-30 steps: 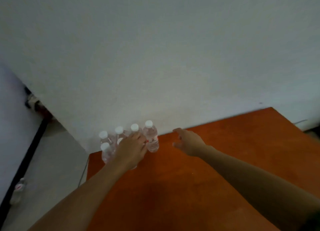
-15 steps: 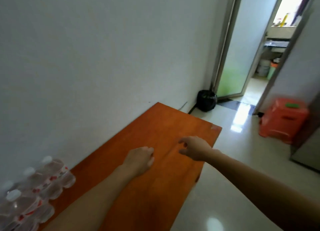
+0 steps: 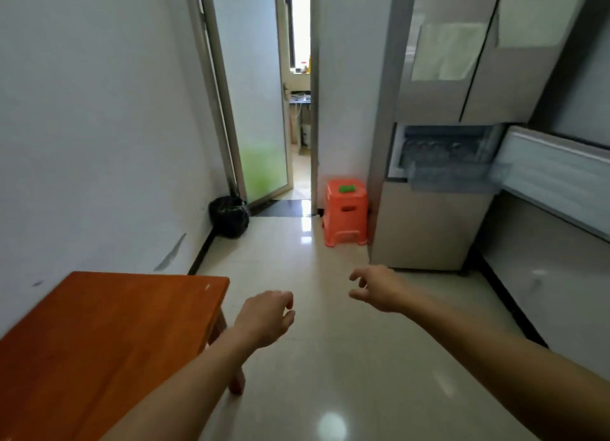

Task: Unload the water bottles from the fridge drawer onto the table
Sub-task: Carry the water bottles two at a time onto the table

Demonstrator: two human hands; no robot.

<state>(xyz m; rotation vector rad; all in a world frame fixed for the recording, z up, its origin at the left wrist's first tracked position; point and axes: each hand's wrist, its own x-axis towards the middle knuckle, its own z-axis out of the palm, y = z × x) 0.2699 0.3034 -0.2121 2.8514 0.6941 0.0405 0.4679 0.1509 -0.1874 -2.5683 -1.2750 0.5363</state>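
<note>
1. Both of my hands hold nothing: left hand, lower centre, fingers loosely curled; right hand, right of centre, fingers loosely bent and spread.
2. Both hang above the floor, right of the table at lower left.
3. Fridge drawer stands pulled out at middle right; its contents are too blurred to identify.
4. Orange stool stands just left of the fridge.
</note>
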